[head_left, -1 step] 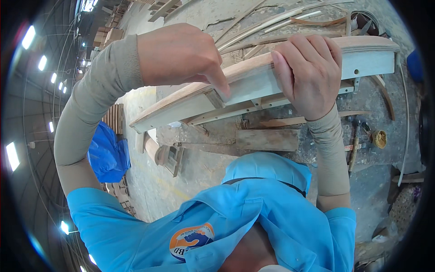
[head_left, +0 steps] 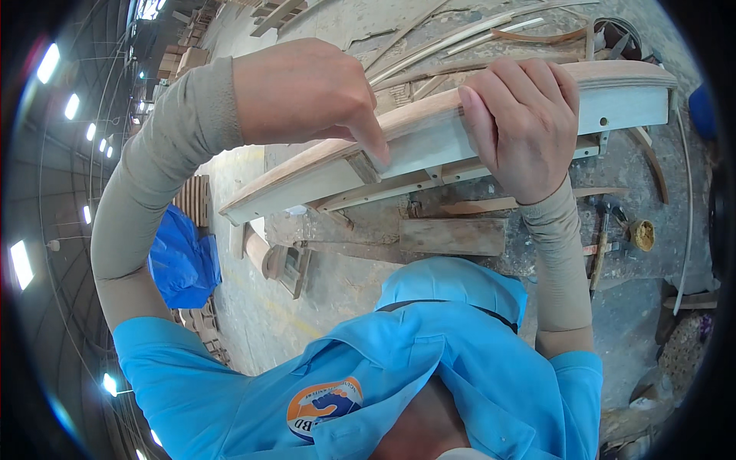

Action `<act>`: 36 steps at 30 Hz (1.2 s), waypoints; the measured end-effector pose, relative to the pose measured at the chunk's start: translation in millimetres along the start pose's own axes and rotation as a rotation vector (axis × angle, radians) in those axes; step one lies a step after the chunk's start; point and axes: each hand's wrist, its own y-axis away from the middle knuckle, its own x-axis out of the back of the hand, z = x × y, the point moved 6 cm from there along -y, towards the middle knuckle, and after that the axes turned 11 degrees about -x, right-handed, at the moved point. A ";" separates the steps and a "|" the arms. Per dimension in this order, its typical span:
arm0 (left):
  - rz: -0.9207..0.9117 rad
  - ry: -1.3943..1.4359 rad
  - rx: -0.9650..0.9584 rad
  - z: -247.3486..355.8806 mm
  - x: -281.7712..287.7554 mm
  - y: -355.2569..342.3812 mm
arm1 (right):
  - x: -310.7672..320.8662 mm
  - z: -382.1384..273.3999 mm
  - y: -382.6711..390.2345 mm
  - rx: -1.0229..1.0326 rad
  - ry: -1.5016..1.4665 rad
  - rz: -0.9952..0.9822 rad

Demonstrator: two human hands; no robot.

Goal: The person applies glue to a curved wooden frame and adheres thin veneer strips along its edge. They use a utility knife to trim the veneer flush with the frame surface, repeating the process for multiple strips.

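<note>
A long, slightly curved wooden frame (head_left: 429,147) spans the view in front of me, with a pale face and a rounded, reddish-brown upper edge. My left hand (head_left: 310,96) is bent over its left half, fingers curled. One fingertip presses a small flat wooden block (head_left: 362,166) with a dark edge against the pale face; the rest of that grip is hidden behind the hand. Further right, my right hand (head_left: 529,126) is closed over the upper edge, thumb on the near face. Below runs a pale rail (head_left: 406,192) with several holes, joined by short brackets.
Under the frame lies a flat grey-brown board (head_left: 452,237). A hammer (head_left: 599,249) and a small round pot (head_left: 641,234) are at the right. Thin wooden strips (head_left: 452,50) lie on the floor beyond. A blue plastic sheet (head_left: 182,261) covers something at the left.
</note>
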 end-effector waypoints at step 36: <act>0.656 0.468 0.503 -8.9 -15.9 68.5 | 1.9 -1.7 0.1 0.008 0.027 -0.058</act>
